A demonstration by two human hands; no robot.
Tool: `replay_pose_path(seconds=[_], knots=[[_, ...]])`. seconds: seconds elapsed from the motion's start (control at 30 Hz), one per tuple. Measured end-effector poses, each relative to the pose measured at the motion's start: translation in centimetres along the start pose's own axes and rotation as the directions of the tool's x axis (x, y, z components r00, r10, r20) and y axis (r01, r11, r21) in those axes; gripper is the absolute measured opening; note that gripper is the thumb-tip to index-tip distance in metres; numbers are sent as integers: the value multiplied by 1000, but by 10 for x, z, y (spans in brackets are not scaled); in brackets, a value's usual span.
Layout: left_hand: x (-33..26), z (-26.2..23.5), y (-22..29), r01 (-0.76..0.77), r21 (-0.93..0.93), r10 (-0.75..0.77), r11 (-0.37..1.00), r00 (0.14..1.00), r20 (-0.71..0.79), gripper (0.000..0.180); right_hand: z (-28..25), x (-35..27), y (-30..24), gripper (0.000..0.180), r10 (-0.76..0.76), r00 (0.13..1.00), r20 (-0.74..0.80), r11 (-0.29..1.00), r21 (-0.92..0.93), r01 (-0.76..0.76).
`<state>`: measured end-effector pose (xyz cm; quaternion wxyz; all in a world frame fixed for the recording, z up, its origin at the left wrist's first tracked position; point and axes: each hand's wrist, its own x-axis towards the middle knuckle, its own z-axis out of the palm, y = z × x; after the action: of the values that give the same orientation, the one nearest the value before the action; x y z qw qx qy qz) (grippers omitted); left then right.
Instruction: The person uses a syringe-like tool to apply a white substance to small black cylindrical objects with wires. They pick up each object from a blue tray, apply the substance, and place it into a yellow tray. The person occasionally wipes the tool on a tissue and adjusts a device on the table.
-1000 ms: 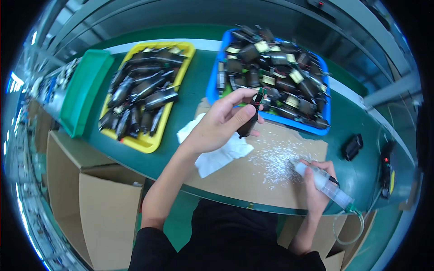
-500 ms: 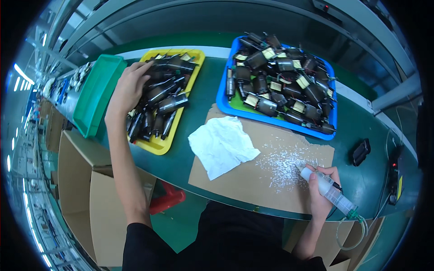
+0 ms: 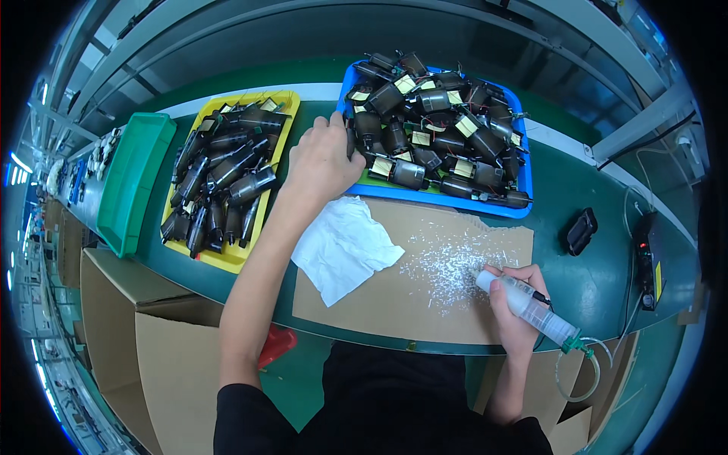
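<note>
My left hand point(image 3: 324, 158) reaches over the left rim of the blue tray point(image 3: 523, 199), its fingers curled among several dark cylindrical parts with yellow labels point(image 3: 425, 144); whether it grips one is hidden. My right hand point(image 3: 516, 303) holds a clear syringe-like dispenser point(image 3: 531, 309) with a green end cap and a tube, its tip down near a patch of white flakes point(image 3: 447, 262) on a cardboard sheet point(image 3: 379, 303). A crumpled white cloth point(image 3: 343, 246) lies on the sheet's left part.
A yellow tray point(image 3: 227, 258) of similar dark parts sits left of the blue one, with a green bin point(image 3: 133, 182) beyond it. A small black object point(image 3: 581, 230) and a black box with a red light point(image 3: 648, 254) lie at right. Cardboard boxes point(image 3: 152, 334) stand below the bench.
My left hand carried a dark part from the middle to the yellow tray, then came back empty to the blue tray's left edge. My right hand stayed with the dispenser.
</note>
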<state>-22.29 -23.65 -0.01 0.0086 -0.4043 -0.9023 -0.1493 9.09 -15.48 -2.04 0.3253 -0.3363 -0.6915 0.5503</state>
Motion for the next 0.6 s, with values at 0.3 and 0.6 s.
replay_pose_path(seconds=[0.3, 0.6], knots=[[-17, -17, -34, 63, -376, -98, 925, 992, -75, 32, -2, 4, 0, 18, -12, 1000, 4, 1000, -7, 12], [-42, -16, 24, 355, -934, 228, -46, 914, 336, 49, -4, 16, -16, 20, -11, 1000, -3, 1000, -21, 11]])
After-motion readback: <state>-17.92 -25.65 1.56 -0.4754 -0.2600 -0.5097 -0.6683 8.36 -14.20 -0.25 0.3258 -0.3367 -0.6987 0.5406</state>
